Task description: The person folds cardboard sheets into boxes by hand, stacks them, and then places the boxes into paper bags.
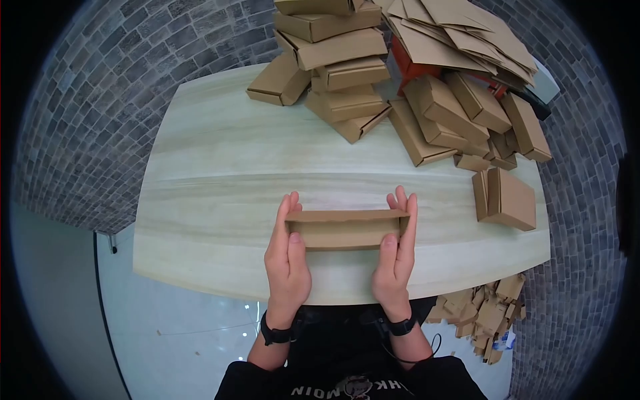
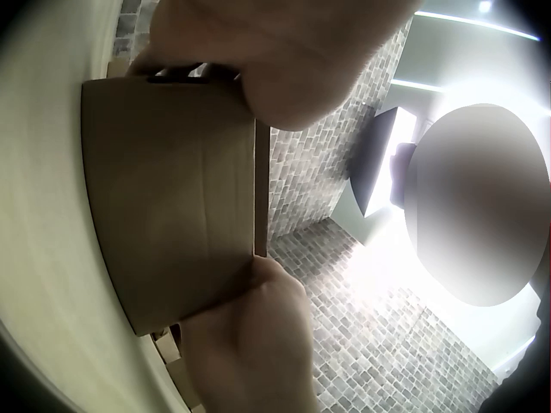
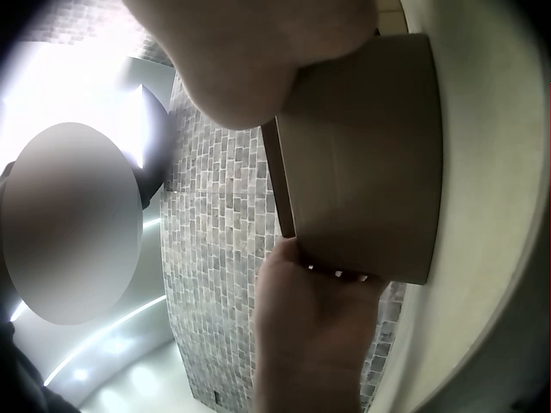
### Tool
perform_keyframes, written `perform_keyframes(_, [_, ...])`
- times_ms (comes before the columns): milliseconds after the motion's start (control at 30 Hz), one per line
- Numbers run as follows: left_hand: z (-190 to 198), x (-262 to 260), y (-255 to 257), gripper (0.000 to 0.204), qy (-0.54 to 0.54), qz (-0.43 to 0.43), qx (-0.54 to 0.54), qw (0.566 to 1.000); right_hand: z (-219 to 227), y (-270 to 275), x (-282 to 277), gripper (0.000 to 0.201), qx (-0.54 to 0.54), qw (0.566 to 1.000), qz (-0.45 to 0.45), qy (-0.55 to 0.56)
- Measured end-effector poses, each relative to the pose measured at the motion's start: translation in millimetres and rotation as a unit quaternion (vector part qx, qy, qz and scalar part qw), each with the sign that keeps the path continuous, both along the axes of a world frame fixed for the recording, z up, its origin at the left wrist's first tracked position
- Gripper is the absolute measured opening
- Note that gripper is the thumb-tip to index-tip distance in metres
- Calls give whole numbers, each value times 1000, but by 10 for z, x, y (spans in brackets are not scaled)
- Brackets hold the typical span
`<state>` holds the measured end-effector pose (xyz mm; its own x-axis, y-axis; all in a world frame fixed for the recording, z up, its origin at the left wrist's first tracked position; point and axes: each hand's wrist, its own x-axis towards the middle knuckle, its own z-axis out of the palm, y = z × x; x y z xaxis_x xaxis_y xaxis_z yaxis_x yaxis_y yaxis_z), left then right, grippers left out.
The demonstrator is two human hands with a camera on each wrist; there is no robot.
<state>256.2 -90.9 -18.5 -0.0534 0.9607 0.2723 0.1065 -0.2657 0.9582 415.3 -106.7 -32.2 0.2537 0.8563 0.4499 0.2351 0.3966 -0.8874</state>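
Note:
A small brown cardboard box [image 1: 343, 233] is held between both hands over the table's near edge, its open side facing up and its inside visible. The left hand [image 1: 287, 267] grips the left end, fingers stretched along the outer wall and thumb at the near corner. At the other end the right hand [image 1: 395, 267] grips in the same way. In the left wrist view, the left hand [image 2: 284, 52] and right hand [image 2: 250, 344] meet opposite ends of the box [image 2: 172, 198]. The right wrist view shows the right hand [image 3: 267, 52], left hand [image 3: 314, 335] and a plain box wall [image 3: 366, 163].
Folded boxes [image 1: 347, 73] are stacked at the back of the table [image 1: 220, 153], with more boxes [image 1: 447, 120] to their right. Flat cardboard sheets [image 1: 453, 33] lie above a red object. One box [image 1: 510, 200] stands at the right edge; cardboard pieces [image 1: 487, 313] lie on the floor.

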Motion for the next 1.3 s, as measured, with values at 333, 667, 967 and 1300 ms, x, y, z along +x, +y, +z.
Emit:
perform_keyframes(333, [59,-99,24,58,-10,-67,-45,997,61,29,-39,61,6,1000,-12,-9])
perform_keyframes(667, [92,33,0,53,-4,7,-73,997,46,36,-1,57,5,999,0,-41])
perform_keyframes(967, [188,-108,19,53,-12,-26,-78,997,53,46,-8,56,14,999,-4,-40])
perform_keyframes(1300, [137,-332,65,62,-12,-175,-104,979,81,53,35,50,4,999,33,39])
